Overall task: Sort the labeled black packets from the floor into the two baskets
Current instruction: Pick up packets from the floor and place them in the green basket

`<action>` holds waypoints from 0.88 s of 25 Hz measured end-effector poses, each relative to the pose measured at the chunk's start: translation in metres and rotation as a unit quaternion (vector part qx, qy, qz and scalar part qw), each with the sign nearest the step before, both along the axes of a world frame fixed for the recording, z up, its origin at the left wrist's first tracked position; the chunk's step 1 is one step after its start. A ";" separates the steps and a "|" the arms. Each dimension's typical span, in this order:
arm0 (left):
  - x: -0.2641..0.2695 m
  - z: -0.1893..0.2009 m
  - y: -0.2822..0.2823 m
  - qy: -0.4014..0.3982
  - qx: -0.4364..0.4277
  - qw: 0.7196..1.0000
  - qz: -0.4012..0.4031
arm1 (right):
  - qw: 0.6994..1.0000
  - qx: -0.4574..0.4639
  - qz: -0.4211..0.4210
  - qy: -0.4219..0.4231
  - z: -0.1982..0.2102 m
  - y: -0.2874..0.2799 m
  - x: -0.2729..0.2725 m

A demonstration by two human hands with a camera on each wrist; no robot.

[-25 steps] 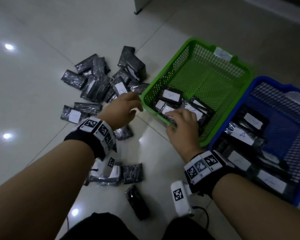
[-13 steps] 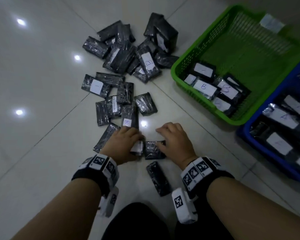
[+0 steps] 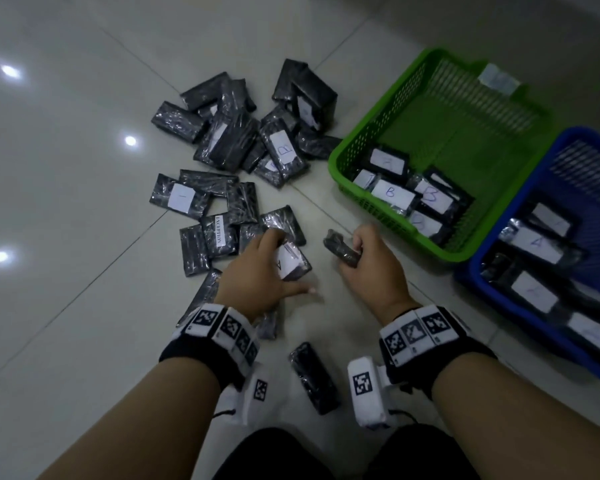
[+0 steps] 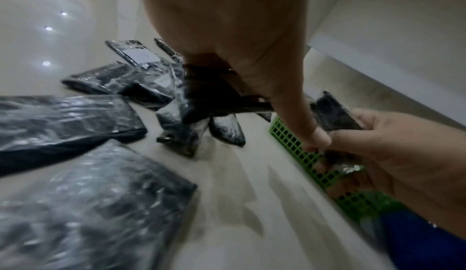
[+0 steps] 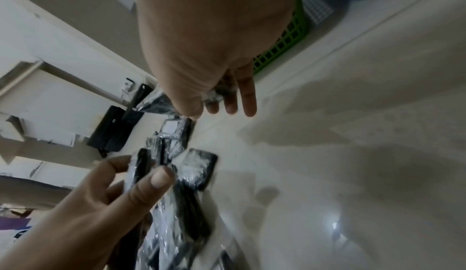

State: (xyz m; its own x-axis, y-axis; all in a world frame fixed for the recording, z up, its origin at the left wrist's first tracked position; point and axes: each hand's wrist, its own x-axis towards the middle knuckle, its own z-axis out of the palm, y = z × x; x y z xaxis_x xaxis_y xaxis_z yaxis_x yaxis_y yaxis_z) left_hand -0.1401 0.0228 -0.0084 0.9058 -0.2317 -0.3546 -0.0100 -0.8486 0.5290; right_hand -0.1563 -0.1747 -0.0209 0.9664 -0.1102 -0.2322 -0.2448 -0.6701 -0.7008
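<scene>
My left hand (image 3: 289, 271) holds a black packet (image 3: 300, 266) just above the floor, its white label marked A facing up. In the left wrist view that packet (image 4: 209, 94) sits under my palm with the thumb stretched along it. To its right, my right hand (image 3: 359, 251) grips another black packet (image 3: 340, 249) whose label is not visible; its far end (image 5: 156, 102) sticks out past my thumb. The green basket (image 3: 378, 133) holds several packets marked B. The blue basket (image 3: 471, 271) at far right holds several marked A.
A loose pile of black packets (image 3: 243, 140) lies on the tiled floor ahead and to the left. More lie singly under and beside my left wrist. One packet (image 3: 314, 382) lies between my forearms near my knees. Both baskets stand to the right.
Both hands were pressing on packets on the floor; each has now lifted one. The left one is turned label up and the right hand has moved slightly toward the green basket.
</scene>
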 end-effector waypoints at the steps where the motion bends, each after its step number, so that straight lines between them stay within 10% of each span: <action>1: 0.011 0.004 -0.011 0.004 -0.028 1.000 0.011 | 0.999 -0.003 -0.010 -0.052 0.006 -0.010 0.009; 8: 0.063 0.018 -0.072 -0.063 -0.079 0.995 -0.005 | 0.988 0.034 -0.077 -0.130 0.028 -0.068 0.040; 18: 0.082 0.028 -0.142 -0.107 -0.165 0.980 0.035 | 0.994 -0.060 -0.095 0.009 0.017 -0.135 0.067; 22: 0.085 0.024 -0.188 -0.144 -0.106 0.981 -0.071 | 0.968 0.175 -0.180 0.012 0.034 -0.150 0.054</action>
